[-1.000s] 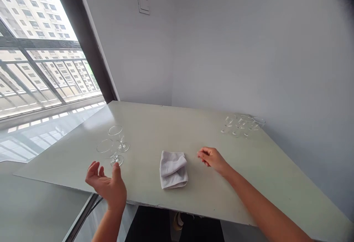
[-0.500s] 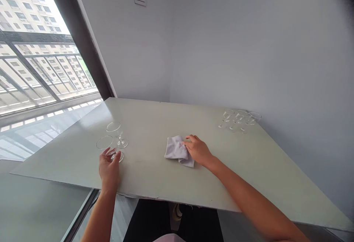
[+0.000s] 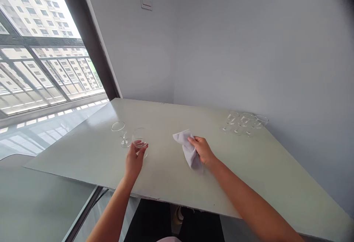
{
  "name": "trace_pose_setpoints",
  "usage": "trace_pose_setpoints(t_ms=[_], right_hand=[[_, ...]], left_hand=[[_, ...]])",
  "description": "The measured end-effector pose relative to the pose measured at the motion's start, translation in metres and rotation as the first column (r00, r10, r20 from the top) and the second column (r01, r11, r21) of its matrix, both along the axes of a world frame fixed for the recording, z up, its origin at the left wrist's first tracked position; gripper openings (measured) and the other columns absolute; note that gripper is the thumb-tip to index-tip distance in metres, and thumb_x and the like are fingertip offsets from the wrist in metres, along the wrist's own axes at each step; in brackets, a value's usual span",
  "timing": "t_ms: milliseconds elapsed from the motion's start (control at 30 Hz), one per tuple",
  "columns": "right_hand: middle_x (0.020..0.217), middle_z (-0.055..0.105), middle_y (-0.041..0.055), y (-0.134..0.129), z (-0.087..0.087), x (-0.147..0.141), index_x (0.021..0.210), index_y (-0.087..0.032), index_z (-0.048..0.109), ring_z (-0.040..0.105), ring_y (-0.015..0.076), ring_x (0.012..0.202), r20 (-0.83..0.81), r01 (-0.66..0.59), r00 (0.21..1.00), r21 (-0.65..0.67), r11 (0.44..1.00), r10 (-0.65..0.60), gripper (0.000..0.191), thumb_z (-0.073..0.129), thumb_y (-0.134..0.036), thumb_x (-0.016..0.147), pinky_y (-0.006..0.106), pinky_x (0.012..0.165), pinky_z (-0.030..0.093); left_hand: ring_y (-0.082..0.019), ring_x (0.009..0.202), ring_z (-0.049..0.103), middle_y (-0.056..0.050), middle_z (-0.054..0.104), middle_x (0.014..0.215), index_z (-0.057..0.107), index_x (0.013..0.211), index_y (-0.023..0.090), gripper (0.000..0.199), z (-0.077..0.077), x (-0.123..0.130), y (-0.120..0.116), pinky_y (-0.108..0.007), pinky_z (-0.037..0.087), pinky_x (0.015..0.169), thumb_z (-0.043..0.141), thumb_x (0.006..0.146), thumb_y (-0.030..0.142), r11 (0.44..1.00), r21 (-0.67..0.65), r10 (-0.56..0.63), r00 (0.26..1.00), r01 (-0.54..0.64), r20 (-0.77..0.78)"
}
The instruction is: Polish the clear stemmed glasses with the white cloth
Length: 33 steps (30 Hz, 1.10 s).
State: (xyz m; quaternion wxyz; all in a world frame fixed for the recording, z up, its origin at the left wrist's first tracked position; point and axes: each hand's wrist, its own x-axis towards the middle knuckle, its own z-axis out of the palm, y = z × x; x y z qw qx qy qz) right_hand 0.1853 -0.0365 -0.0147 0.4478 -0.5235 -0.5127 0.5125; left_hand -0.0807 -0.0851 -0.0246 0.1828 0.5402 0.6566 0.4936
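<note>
The left hand (image 3: 134, 161) curls its thumb and fingers around a clear, stemmed drinking glass (image 3: 139, 135), rim upward, above the pale, smooth table (image 3: 166, 177). The right hand (image 3: 203, 150) pinches a pale lilac-white fabric cloth (image 3: 190, 151), which hangs loosely, apart from that glass. Another clear stemmed glass (image 3: 125, 142) stands just left of the held one; more clear stemmed glasses (image 3: 245, 121) cluster near the table's far right edge.
</note>
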Motion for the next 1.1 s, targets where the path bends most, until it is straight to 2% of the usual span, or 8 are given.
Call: trace_pose_setpoints(t_ms=[133, 267, 367, 500, 733, 833, 1000, 1100], right_hand=[[0.062, 0.052, -0.0007, -0.010, 0.031, 0.013, 0.071, -0.018, 0.059, 0.047, 0.0126, 0.056, -0.452, 0.080, 0.881, -0.150, 0.985, -0.140, 0.027, 0.066, -0.043, 0.064, 0.025, 0.052, 0.039], [0.057, 0.045, -0.0026, -0.038, 0.052, 0.002, 0.070, -0.018, 0.059, 0.042, 0.0099, 0.052, -0.460, 0.149, 0.873, -0.068, 0.986, -0.164, 0.025, 0.064, -0.042, 0.068, 0.023, 0.048, 0.036], [0.066, 0.051, -0.0009, -0.058, 0.058, -0.014, 0.092, -0.018, 0.062, 0.047, 0.0109, 0.060, -0.327, -0.035, 0.943, 0.070, 0.997, 0.056, 0.028, 0.058, -0.039, 0.075, 0.024, 0.056, 0.041], [0.067, 0.057, -0.0013, -0.065, 0.057, -0.016, 0.125, -0.022, 0.045, 0.053, 0.0122, 0.066, -0.057, -0.336, 0.937, 0.120, 0.934, 0.345, 0.045, 0.048, -0.032, 0.082, 0.028, 0.068, 0.044], [0.093, 0.057, 0.0047, -0.051, 0.041, -0.003, 0.091, -0.018, 0.066, 0.057, 0.0134, 0.072, 0.158, -0.448, 0.886, 0.049, 0.893, 0.435, 0.022, 0.058, -0.029, 0.074, 0.025, 0.059, 0.048], [0.094, 0.060, 0.0074, -0.053, 0.045, 0.004, 0.109, -0.017, 0.059, 0.060, 0.0178, 0.080, 0.045, -0.526, 0.849, 0.004, 0.850, 0.526, 0.037, 0.058, -0.030, 0.074, 0.027, 0.060, 0.051], [0.079, 0.066, 0.0072, -0.058, 0.055, 0.022, 0.132, -0.016, 0.032, 0.065, 0.0224, 0.077, -0.205, -0.758, 0.645, -0.056, 0.649, 0.736, 0.067, 0.062, -0.032, 0.073, 0.033, 0.061, 0.052], [0.070, 0.065, 0.0029, -0.057, 0.048, 0.020, 0.118, -0.017, 0.051, 0.065, 0.0178, 0.066, -0.062, -0.644, 0.765, -0.061, 0.763, 0.641, 0.050, 0.063, -0.032, 0.072, 0.029, 0.058, 0.050]], left_hand=[[-0.017, 0.074, 0.060, -0.002, 0.065, 0.081, 0.048, 0.101, 0.022, 0.024, 0.002, 0.026, 0.015, -0.026, 0.041, 0.060, 0.047, 0.078, 0.029, 0.993, 0.043, -0.082, 0.918, 0.107, -0.388], [-0.015, 0.068, 0.058, 0.001, 0.064, 0.074, 0.050, 0.098, 0.024, 0.021, 0.007, 0.048, 0.021, -0.024, 0.040, 0.062, 0.048, 0.078, 0.019, 0.964, 0.126, -0.116, 0.799, 0.233, -0.591], [-0.013, 0.064, 0.058, 0.002, 0.065, 0.072, 0.049, 0.097, 0.024, 0.019, 0.013, 0.057, 0.023, -0.025, 0.039, 0.067, 0.046, 0.080, 0.016, 0.935, 0.174, -0.127, 0.747, 0.311, -0.652], [-0.012, 0.063, 0.057, 0.001, 0.065, 0.073, 0.049, 0.095, 0.022, 0.016, 0.021, 0.057, 0.024, -0.026, 0.038, 0.071, 0.042, 0.082, 0.015, 0.906, 0.171, -0.171, 0.705, 0.387, -0.688], [-0.013, 0.059, 0.055, 0.001, 0.060, 0.065, 0.049, 0.096, 0.020, 0.016, 0.025, 0.061, 0.022, -0.027, 0.036, 0.065, 0.037, 0.085, 0.020, 0.798, -0.035, -0.398, 0.482, 0.601, -0.780], [-0.012, 0.057, 0.053, 0.001, 0.059, 0.064, 0.050, 0.096, 0.022, 0.017, 0.029, 0.063, 0.024, -0.027, 0.036, 0.065, 0.037, 0.086, 0.023, 0.781, -0.081, -0.462, 0.485, 0.619, -0.743], [-0.013, 0.061, 0.055, 0.002, 0.062, 0.070, 0.052, 0.108, 0.026, 0.028, 0.045, 0.059, 0.028, -0.022, 0.035, 0.060, 0.046, 0.083, 0.037, 0.664, -0.238, -0.690, 0.457, 0.709, -0.562], [-0.012, 0.060, 0.055, 0.003, 0.063, 0.071, 0.052, 0.113, 0.028, 0.032, 0.052, 0.059, 0.030, -0.021, 0.035, 0.058, 0.046, 0.083, 0.038, 0.573, -0.319, -0.778, 0.378, 0.755, -0.502]])
